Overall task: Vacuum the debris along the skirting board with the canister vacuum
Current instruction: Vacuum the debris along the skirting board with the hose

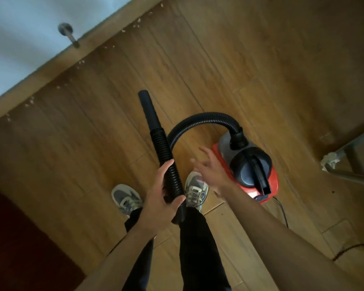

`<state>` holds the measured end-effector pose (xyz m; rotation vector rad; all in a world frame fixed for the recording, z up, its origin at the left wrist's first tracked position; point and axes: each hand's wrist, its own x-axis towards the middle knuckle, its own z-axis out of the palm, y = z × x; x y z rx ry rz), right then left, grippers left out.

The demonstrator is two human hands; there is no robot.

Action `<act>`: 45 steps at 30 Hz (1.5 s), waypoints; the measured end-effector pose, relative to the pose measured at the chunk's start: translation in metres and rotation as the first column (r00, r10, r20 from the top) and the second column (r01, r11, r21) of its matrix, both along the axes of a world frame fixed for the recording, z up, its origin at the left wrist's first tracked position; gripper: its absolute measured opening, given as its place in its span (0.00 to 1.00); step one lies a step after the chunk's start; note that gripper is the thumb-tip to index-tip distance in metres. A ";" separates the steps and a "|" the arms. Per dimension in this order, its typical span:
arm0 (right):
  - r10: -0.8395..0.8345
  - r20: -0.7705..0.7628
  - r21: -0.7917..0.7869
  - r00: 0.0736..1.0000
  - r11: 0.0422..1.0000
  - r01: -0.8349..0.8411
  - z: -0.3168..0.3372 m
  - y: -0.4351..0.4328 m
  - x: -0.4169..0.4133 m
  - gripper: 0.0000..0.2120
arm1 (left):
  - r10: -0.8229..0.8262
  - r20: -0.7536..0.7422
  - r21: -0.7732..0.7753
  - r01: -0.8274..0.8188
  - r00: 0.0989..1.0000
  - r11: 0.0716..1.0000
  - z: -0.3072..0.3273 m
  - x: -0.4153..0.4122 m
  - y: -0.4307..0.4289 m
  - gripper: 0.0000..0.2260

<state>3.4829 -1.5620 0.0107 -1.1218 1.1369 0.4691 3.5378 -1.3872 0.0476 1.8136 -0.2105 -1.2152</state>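
Observation:
A red and grey canister vacuum (pixel 248 171) sits on the wooden floor to my right. Its black ribbed hose (pixel 200 117) arcs up from the canister and comes back down to my left hand (pixel 161 203), which grips the hose below the smooth black nozzle (pixel 148 109). The nozzle points toward the wooden skirting board (pixel 105 32) but stays well short of it. Pale crumbs of debris (pixel 81 63) lie scattered along the floor at the board's foot. My right hand (pixel 211 166) hovers with fingers spread between the hose and the canister, holding nothing.
A metal door stopper (pixel 68 34) sticks out of the white wall above the skirting board. A metal furniture leg (pixel 349 152) with a frayed pad stands at the right. The vacuum's power cord (pixel 284 215) trails back on the right. A dark red mat (pixel 19 238) lies at lower left.

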 end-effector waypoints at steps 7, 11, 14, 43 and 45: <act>0.532 0.234 0.085 0.814 0.823 -0.562 0.042 0.010 0.132 0.32 | 0.058 -0.058 -0.035 -0.060 0.997 0.998 0.008 0.023 0.043 0.39; 0.621 0.186 0.109 0.761 0.757 -0.644 0.044 0.038 0.166 0.34 | 0.166 -0.129 -0.054 -0.174 0.978 0.983 0.013 0.031 0.068 0.39; 0.611 0.162 0.119 0.775 0.767 -0.630 0.043 0.069 0.185 0.33 | 0.242 -0.157 -0.073 -0.255 0.958 0.964 0.015 0.038 0.088 0.38; 0.862 0.230 0.055 0.451 0.452 -0.891 0.017 0.352 0.407 0.26 | 0.806 -0.015 0.025 -0.806 0.591 0.591 0.000 0.188 0.274 0.34; 0.861 0.242 0.021 0.447 0.456 -0.890 0.015 0.363 0.418 0.26 | 0.838 -0.013 0.036 -0.837 0.546 0.546 -0.005 0.199 0.277 0.35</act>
